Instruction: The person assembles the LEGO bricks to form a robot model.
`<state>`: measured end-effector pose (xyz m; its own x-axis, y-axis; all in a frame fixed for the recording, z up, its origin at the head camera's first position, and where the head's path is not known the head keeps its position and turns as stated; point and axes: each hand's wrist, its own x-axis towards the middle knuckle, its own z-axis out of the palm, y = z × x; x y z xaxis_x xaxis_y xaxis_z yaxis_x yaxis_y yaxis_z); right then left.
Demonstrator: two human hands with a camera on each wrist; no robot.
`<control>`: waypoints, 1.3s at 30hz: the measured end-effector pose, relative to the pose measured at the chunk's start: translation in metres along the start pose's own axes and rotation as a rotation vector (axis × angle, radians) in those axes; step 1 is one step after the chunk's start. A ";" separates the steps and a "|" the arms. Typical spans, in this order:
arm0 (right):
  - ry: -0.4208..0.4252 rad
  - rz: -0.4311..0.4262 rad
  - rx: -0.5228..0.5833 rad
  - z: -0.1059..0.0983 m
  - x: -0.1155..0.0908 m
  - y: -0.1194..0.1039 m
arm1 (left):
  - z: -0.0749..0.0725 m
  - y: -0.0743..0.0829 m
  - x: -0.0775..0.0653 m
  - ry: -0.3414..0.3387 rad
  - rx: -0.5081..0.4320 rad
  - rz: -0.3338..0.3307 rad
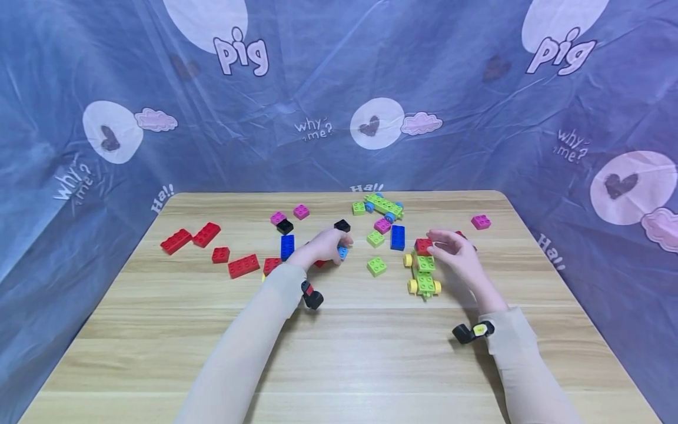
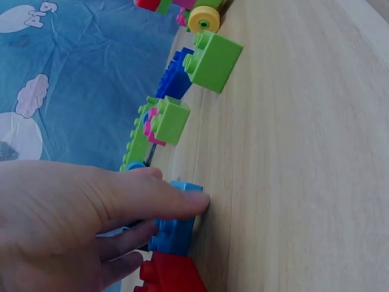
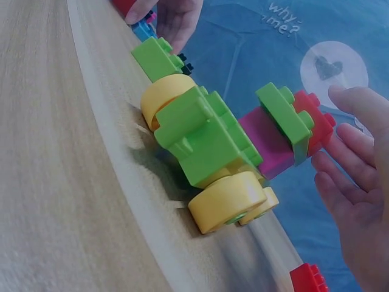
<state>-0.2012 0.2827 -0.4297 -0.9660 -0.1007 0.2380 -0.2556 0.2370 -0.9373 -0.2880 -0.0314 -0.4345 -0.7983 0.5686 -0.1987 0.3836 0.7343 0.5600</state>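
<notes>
My left hand [image 1: 322,246] reaches down at the middle of the table and pinches a light blue brick [image 2: 176,236] between thumb and fingers. A red brick [image 2: 173,274] lies right beside it. On the right stands a lime wheeled base [image 1: 425,284] with yellow wheels [image 3: 228,201]. Stacked at its far end are a magenta brick [image 3: 265,143], a lime brick [image 3: 282,115] and a red brick [image 3: 317,125] on top. Around that top brick my right hand [image 1: 459,252] is held with fingers loosely extended, fingertips right at its side and the thumb apart from it.
Several red bricks [image 1: 243,266] lie at the left. Dark blue bricks [image 1: 398,237], lime bricks [image 1: 376,266], magenta bricks [image 1: 481,222] and black bricks [image 1: 285,227] are scattered about. Near the back edge stands another lime base [image 1: 386,206] with blue wheels. A blue printed cloth [image 1: 339,159] hangs behind.
</notes>
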 end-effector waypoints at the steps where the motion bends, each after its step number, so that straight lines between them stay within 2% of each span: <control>1: 0.002 -0.005 0.000 0.001 -0.001 -0.003 | 0.000 0.000 0.000 0.000 0.003 -0.004; 8: 0.000 -0.025 0.004 0.003 -0.003 -0.008 | 0.002 0.002 0.001 0.014 0.049 -0.012; 15: -0.002 -0.011 -0.002 0.001 -0.003 -0.006 | 0.003 0.004 0.000 0.033 0.067 0.014; 26: -0.011 -0.010 0.015 0.001 -0.004 -0.009 | 0.000 0.013 -0.002 0.104 0.011 0.078; 32: -0.010 -0.017 0.000 -0.002 0.001 0.006 | 0.000 0.018 -0.004 0.135 0.003 0.095; 34: -0.007 -0.026 0.001 -0.002 0.002 0.009 | 0.000 0.020 -0.005 0.142 -0.001 0.100; 39: -0.017 -0.091 0.013 0.003 0.004 -0.004 | -0.001 0.026 -0.009 0.153 -0.012 0.099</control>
<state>-0.2035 0.2785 -0.4258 -0.9380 -0.1373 0.3184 -0.3419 0.2139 -0.9151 -0.2718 -0.0179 -0.4176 -0.8187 0.5739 -0.0175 0.4589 0.6725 0.5807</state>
